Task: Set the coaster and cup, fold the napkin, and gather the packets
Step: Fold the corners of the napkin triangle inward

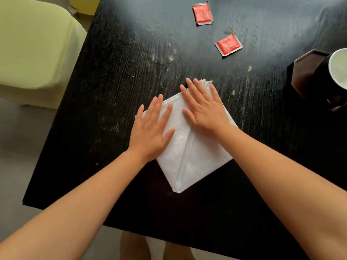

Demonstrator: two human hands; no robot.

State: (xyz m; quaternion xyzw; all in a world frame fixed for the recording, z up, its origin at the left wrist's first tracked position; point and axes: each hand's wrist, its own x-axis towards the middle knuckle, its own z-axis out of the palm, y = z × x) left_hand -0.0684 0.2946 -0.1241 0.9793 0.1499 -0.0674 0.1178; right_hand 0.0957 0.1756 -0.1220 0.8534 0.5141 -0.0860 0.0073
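Cup (338,69) on coaster (308,72), contents unclear; hands flat on napkin (189,158).

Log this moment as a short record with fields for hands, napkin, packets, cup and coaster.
left hand: flat, fingers straight, pressing on the napkin
right hand: flat, fingers straight, pressing on the napkin
napkin: white, folded, a crease down its middle, on the black table
packets: two red ones, far packet and near packet, lying apart, not gathered
cup: at the right edge, standing on the coaster
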